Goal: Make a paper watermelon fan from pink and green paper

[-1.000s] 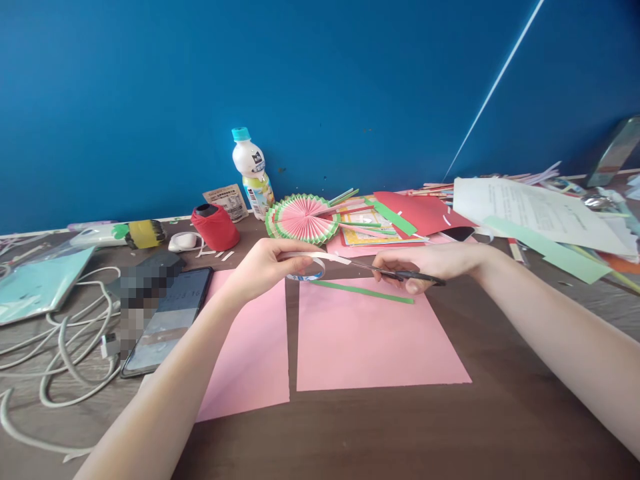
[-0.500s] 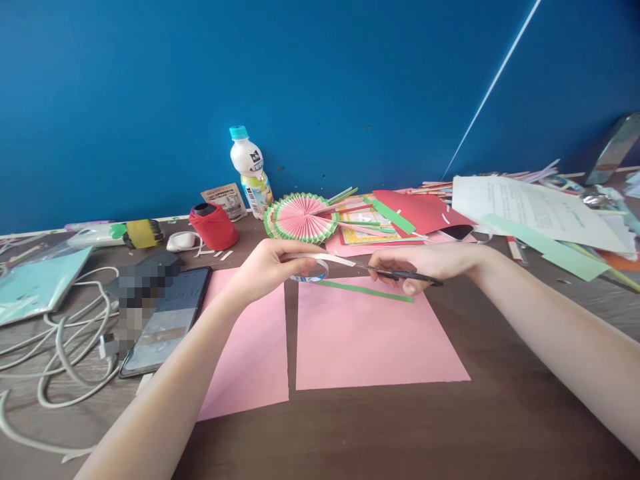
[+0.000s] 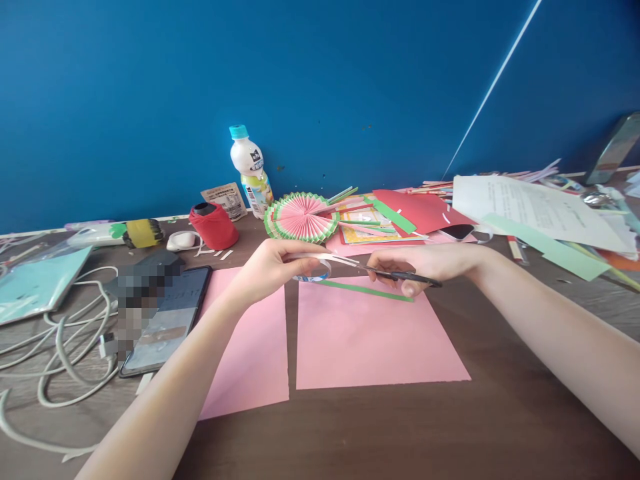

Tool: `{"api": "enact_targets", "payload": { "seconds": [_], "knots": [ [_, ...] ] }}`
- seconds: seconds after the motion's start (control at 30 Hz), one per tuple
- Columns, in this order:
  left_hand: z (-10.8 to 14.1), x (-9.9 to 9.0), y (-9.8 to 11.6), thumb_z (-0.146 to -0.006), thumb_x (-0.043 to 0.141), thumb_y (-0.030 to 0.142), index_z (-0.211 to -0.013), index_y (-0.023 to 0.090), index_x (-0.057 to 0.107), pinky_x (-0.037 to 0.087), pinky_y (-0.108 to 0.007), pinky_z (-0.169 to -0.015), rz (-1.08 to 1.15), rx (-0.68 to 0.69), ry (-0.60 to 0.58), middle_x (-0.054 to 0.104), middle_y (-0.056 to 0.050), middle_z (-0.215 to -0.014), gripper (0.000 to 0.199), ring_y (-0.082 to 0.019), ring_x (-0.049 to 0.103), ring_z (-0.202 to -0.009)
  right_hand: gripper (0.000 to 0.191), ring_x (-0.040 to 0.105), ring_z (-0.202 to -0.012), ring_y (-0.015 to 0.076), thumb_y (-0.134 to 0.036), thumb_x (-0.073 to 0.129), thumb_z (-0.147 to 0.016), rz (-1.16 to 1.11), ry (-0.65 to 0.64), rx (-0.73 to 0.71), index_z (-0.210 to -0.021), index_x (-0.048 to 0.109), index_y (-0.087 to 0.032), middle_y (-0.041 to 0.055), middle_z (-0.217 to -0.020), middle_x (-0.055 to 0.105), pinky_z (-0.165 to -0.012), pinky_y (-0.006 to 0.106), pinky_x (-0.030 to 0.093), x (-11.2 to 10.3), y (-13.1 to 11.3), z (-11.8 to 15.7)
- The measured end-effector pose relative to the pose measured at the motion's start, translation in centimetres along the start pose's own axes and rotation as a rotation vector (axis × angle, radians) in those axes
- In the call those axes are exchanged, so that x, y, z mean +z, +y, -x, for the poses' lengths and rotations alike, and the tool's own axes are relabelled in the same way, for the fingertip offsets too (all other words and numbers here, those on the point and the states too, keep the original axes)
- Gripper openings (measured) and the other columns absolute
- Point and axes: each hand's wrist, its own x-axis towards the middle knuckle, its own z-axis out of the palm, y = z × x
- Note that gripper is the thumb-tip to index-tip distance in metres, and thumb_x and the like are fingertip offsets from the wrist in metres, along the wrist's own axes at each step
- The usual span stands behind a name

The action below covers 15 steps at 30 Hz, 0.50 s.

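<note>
My left hand (image 3: 283,267) pinches a white strip (image 3: 345,259) and a roll of tape (image 3: 320,272) that hangs under the fingers. In my right hand (image 3: 417,261) are black scissors (image 3: 420,277), their blades pointing left at the strip. The strip shows a lengthwise split toward its right end. Below the hands lies a pink sheet (image 3: 375,347) with a narrow green strip (image 3: 367,291) across its top. A second pink sheet (image 3: 250,353) lies to the left, partly under my left forearm.
A pink and green folded paper fan (image 3: 304,219) and a bottle (image 3: 251,170) stand near the blue wall. Red thread (image 3: 214,227), a phone (image 3: 170,327) and white cables (image 3: 65,347) are at the left. Red paper (image 3: 420,210) and a printed sheet (image 3: 535,210) lie at the back right.
The scissors have shifted very slightly left. The white strip now shows a split along its length, where it looked whole before.
</note>
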Motion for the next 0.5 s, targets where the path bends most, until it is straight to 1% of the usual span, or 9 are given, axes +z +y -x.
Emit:
{"api": "enact_targets", "payload": {
  "seconds": [0.1, 0.2, 0.33, 0.5],
  "knots": [
    [0.01, 0.07, 0.0, -0.076, 0.062, 0.033, -0.101, 0.017, 0.068, 0.054, -0.026, -0.072, 0.032, 0.001, -0.021, 0.073, -0.004, -0.089, 0.031, -0.019, 0.067, -0.081, 0.032, 0.044, -0.08, 0.0137, -0.032, 0.065, -0.071, -0.032, 0.003, 0.01, -0.094, 0.046, -0.021, 0.0028, -0.094, 0.046, -0.068, 0.028, 0.039, 0.02, 0.08, 0.02],
    [0.03, 0.11, 0.09, -0.077, 0.061, 0.033, -0.102, 0.018, 0.068, 0.054, -0.028, -0.073, 0.048, 0.002, -0.041, 0.073, -0.005, -0.09, 0.03, -0.02, 0.067, -0.083, 0.032, 0.045, -0.078, 0.0135, -0.033, 0.066, -0.07, -0.042, 0.009, 0.027, -0.093, 0.046, -0.021, 0.0028, -0.094, 0.046, -0.065, 0.027, 0.039, 0.07, -0.01, 0.05],
    [0.04, 0.12, 0.17, -0.076, 0.061, 0.033, -0.101, 0.016, 0.068, 0.053, -0.026, -0.073, 0.024, -0.003, -0.039, 0.073, -0.005, -0.089, 0.03, -0.02, 0.067, -0.084, 0.034, 0.045, -0.08, 0.0138, -0.035, 0.067, -0.07, -0.068, 0.01, 0.055, -0.094, 0.046, -0.021, 0.0032, -0.096, 0.046, -0.061, 0.025, 0.038, 0.12, -0.17, 0.04],
    [0.06, 0.11, 0.22, -0.076, 0.061, 0.033, -0.1, 0.016, 0.069, 0.053, -0.026, -0.075, -0.005, -0.013, -0.033, 0.073, -0.004, -0.089, 0.03, -0.019, 0.067, -0.084, 0.038, 0.042, -0.075, 0.0126, -0.04, 0.069, -0.068, -0.092, 0.014, 0.03, -0.093, 0.047, -0.021, 0.0018, -0.089, 0.043, -0.061, 0.026, 0.039, 0.15, -0.13, 0.0]
  ]
}}
